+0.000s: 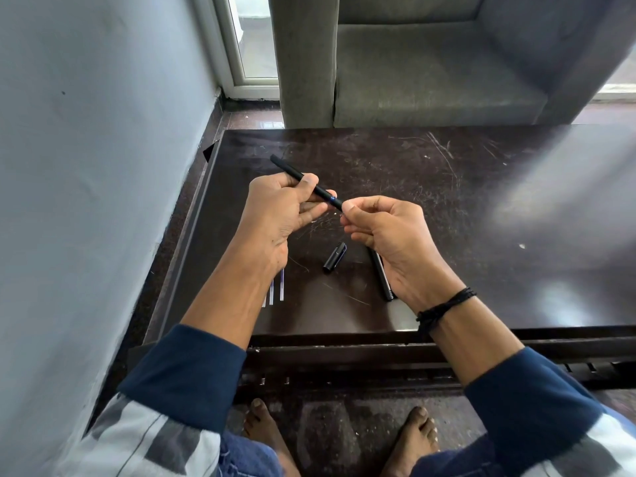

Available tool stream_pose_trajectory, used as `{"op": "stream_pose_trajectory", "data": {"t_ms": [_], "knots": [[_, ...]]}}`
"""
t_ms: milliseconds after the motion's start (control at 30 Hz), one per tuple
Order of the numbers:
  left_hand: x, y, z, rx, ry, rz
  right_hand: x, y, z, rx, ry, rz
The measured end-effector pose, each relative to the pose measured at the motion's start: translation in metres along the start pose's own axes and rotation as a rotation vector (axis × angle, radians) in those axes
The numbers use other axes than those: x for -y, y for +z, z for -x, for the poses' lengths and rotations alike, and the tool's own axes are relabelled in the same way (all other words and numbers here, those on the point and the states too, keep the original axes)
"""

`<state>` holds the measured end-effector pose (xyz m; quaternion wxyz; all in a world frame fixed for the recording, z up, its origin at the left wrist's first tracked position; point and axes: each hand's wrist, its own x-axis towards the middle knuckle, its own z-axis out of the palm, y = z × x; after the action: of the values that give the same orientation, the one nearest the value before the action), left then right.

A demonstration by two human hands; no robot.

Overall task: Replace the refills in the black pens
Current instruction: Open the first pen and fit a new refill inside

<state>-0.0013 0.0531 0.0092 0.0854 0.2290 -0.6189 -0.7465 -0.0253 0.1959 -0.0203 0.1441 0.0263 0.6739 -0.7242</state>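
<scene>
**Pen held in both hands, tip end being worked**

A black pen (311, 185) is held above the dark counter (447, 208) by both hands. The barrel is gripped by the left hand (275, 215), fingers (308, 182) wrapped closed around its middle, with the back end sticking out up and to the left. The tip end is pinched by the right hand (385, 228), thumb and forefinger closed tight on it; a thin blue ring is seen on the barrel just beside that pinch. The tip itself is hidden by the fingers.

A loose black cap (334, 258) is lying on the counter below the hands, apart from everything. A second black pen (380, 277) is lying near it, partly covered by the right wrist. Thin white refills (277, 290) are laid side by side near the counter's front edge, partly hidden under the left forearm; the count is unclear.

Step judged: tip section being unscrewed or pulled off so the refill can be drawn out. It could equally be getting screwed back on; which one cannot be told from here.

Next move calls for a steady barrel hold by the left hand while the tip end is twisted and pulled straight along the pen's axis, so the refill is not bent.
</scene>
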Motion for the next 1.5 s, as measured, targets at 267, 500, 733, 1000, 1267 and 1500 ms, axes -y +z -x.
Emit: {"op": "stream_pose_trajectory", "data": {"t_ms": [267, 500, 733, 1000, 1267, 1500], "knots": [[0.0007, -0.0006, -0.0011, 0.000, 0.005, 0.015, 0.0006, -0.0003, 0.0000, -0.020, 0.055, -0.032], [0.0005, 0.0000, -0.0016, 0.002, 0.003, 0.003, -0.0004, 0.0002, -0.0006, -0.018, -0.017, 0.005], [0.0008, -0.0009, -0.0015, 0.003, 0.014, -0.001, 0.0005, 0.0014, 0.0021, 0.005, 0.053, 0.008], [-0.0003, -0.0005, -0.0011, 0.004, 0.008, -0.003, 0.0003, 0.0010, 0.0016, 0.006, 0.014, 0.011], [0.0001, -0.0004, -0.0005, 0.005, 0.008, -0.008, 0.0011, 0.0012, 0.0016, -0.006, -0.008, 0.015], [-0.0004, -0.0004, -0.0008, 0.004, 0.015, -0.001, 0.0012, 0.0028, 0.0035, 0.015, 0.040, 0.015]]}}
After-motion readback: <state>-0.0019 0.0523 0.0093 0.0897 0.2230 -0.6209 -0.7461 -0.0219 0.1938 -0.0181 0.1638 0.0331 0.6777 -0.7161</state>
